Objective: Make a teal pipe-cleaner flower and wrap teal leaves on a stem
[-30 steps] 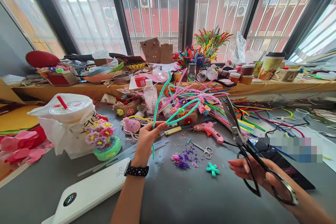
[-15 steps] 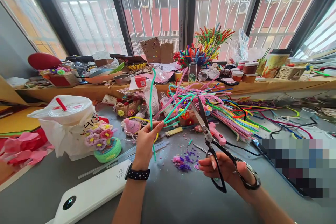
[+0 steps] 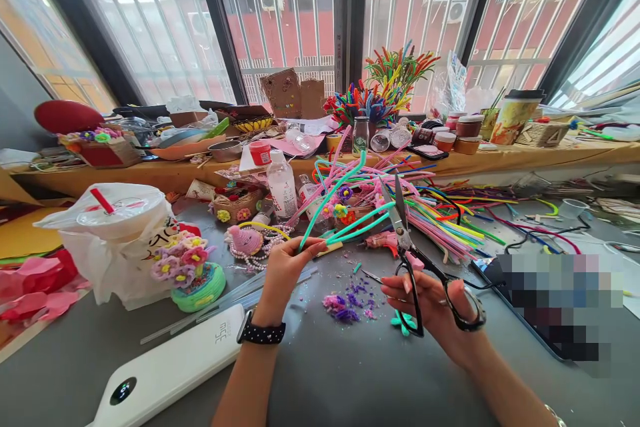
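Note:
Several mint-green pipe cleaners [image 3: 354,229] are pinched between the thumb and fingers of my left hand [image 3: 293,267]. One bends up and away; the others point right, their ends close to the blades of the black-handled scissors [image 3: 403,240]. My right hand [image 3: 430,303] has its fingers and thumb through the scissor loops, and the blades are spread apart. Below the scissors lies a small mint-green pipe-cleaner piece [image 3: 404,323], partly covered by a handle. Purple and pink fuzz clippings [image 3: 345,307] lie between my hands, with a short green offcut [image 3: 357,267] nearby.
A white power bank [image 3: 170,367] and a bagged drink cup [image 3: 120,233] are on the left, near a pipe-cleaner flower pot [image 3: 197,287]. A phone [image 3: 540,307] lies at right. Behind, a bundle of pipe cleaners [image 3: 445,227] spreads across the table beneath a cluttered ledge.
The pipe cleaners in my left hand have swung from upright toward the right, and their ends now sit by the scissor blades. The small green piece under the scissors shows more.

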A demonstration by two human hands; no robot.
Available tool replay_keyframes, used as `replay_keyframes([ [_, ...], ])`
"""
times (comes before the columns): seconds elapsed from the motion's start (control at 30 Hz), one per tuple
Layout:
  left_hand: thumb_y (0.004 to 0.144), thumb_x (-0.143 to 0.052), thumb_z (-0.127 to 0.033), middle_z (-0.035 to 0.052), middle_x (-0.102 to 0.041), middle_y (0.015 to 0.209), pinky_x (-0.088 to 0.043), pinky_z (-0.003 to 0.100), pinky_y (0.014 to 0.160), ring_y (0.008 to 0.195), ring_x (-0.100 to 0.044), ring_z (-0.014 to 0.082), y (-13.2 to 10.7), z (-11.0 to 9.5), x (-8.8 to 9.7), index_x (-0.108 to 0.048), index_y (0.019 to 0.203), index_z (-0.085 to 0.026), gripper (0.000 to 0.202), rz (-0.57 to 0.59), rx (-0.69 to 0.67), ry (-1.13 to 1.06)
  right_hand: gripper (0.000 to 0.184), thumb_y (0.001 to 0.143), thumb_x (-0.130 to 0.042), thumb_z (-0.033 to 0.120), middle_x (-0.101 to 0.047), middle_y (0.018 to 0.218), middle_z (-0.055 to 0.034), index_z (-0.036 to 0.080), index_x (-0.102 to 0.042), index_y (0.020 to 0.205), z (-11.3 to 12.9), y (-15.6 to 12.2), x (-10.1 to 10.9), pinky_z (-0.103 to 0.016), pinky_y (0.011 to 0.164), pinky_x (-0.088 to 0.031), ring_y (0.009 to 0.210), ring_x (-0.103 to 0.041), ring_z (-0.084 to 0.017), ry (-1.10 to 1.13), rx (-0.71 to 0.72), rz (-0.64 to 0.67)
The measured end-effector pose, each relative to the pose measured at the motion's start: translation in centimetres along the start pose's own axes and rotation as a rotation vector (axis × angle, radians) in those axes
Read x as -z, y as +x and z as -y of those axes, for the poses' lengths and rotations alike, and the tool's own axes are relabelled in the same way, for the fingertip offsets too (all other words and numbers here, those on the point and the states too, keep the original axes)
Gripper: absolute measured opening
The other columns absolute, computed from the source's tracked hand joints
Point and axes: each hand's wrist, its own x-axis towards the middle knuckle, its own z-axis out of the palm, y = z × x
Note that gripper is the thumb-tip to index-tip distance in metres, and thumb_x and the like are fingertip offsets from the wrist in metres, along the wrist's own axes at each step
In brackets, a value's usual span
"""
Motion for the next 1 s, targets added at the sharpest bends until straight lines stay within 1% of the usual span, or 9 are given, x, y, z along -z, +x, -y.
replay_keyframes([
  [0.17, 0.064, -0.064, -0.032, 0.0006, -0.068, 0.063, -0.038, 0.021, 0.055, 0.056, -0.053, 0.0117, 0.0, 0.2, -0.2, -0.069, 0.064, -0.017, 0.016, 0.018, -0.053, 0.160, 0.052, 0.067, -0.042, 0.067, -0.060, 0.110, -0.0103, 0.021, -0.061, 0.081, -0.1, 0.0, -0.2, -0.042, 0.093, -0.033, 0.106, -0.050, -0.027, 0.051, 0.007, -0.002],
  [0.3, 0.064, -0.064, -0.031, 0.0005, -0.068, 0.061, -0.038, 0.021, 0.057, 0.057, -0.053, 0.0122, -0.1, 0.0, -0.5, -0.068, 0.062, -0.016, 0.015, 0.076, -0.056, 0.135, 0.054, 0.063, -0.044, 0.070, -0.058, 0.112, -0.0105, 0.021, -0.059, 0.081, -0.1, -0.1, -0.5, -0.044, 0.094, -0.030, 0.110, -0.046, -0.029, 0.055, 0.019, 0.024],
  [0.4, 0.061, -0.066, -0.031, 0.0010, -0.068, 0.060, -0.037, 0.021, 0.057, 0.059, -0.053, 0.0126, -0.2, -0.3, -0.7, -0.068, 0.065, -0.016, 0.015, 0.131, 0.014, -0.003, 0.053, 0.061, -0.048, 0.069, -0.058, 0.112, -0.0103, 0.021, -0.059, 0.082, 0.1, -0.2, -0.7, -0.044, 0.094, -0.031, 0.109, -0.047, -0.029, 0.049, 0.035, 0.057],
  [0.47, 0.059, -0.068, -0.031, 0.0017, -0.067, 0.060, -0.035, 0.021, 0.051, 0.054, -0.051, 0.0117, -0.4, -0.5, -0.9, -0.067, 0.066, -0.015, 0.017, 0.151, 0.099, -0.078, 0.052, 0.061, -0.048, 0.068, -0.058, 0.111, -0.0102, 0.021, -0.059, 0.082, 0.2, -0.2, -0.7, -0.043, 0.093, -0.032, 0.107, -0.048, -0.029, 0.050, 0.044, 0.066],
  [0.57, 0.055, -0.070, -0.030, 0.0029, -0.068, 0.060, -0.030, 0.020, 0.046, 0.050, -0.049, 0.0105, -0.6, -0.8, -0.9, -0.068, 0.067, -0.015, 0.020, 0.178, 0.199, -0.123, 0.052, 0.062, -0.048, 0.068, -0.058, 0.111, -0.0101, 0.021, -0.059, 0.083, 0.3, -0.3, -0.7, -0.043, 0.093, -0.033, 0.107, -0.048, -0.028, 0.037, 0.054, 0.071],
  [0.67, 0.054, -0.070, -0.030, 0.0031, -0.068, 0.063, -0.028, 0.021, 0.046, 0.050, -0.048, 0.0104, -0.6, -1.0, -0.8, -0.070, 0.071, -0.016, 0.021, 0.252, 0.226, -0.102, 0.052, 0.064, -0.047, 0.067, -0.057, 0.112, -0.0108, 0.021, -0.059, 0.084, 0.2, -0.5, -0.4, -0.043, 0.093, -0.032, 0.108, -0.047, -0.029, 0.005, 0.067, 0.086],
  [0.8, 0.059, -0.065, -0.034, 0.0021, -0.063, 0.055, -0.021, 0.022, 0.044, 0.044, -0.038, 0.0083, -0.4, -0.6, -0.6, -0.071, 0.059, -0.015, 0.020, 0.335, 0.190, 0.025, 0.051, 0.066, -0.045, 0.066, -0.055, 0.114, -0.0134, 0.020, -0.057, 0.088, -0.1, -0.5, -0.1, -0.047, 0.094, -0.030, 0.111, -0.044, -0.031, -0.066, 0.078, 0.103],
  [0.9, 0.060, -0.064, -0.037, -0.0012, -0.052, 0.044, -0.015, 0.022, 0.042, 0.040, -0.026, 0.0060, -0.3, -0.3, -0.6, -0.070, 0.060, -0.014, 0.023, 0.343, 0.201, 0.041, 0.051, 0.066, -0.046, 0.065, -0.054, 0.115, -0.0140, 0.020, -0.056, 0.089, -0.3, -0.5, 0.1, -0.049, 0.094, -0.028, 0.112, -0.043, -0.032, -0.102, 0.088, 0.115],
  [1.0, 0.060, -0.064, -0.037, -0.0031, -0.049, 0.045, -0.012, 0.022, 0.042, 0.041, -0.021, 0.0049, -0.4, -0.2, -0.6, -0.068, 0.065, -0.015, 0.023, 0.310, 0.212, -0.038, 0.051, 0.066, -0.045, 0.065, -0.054, 0.114, -0.0140, 0.021, -0.055, 0.090, -0.4, -0.4, 0.2, -0.050, 0.094, -0.028, 0.111, -0.043, -0.032, -0.122, 0.091, 0.126],
])
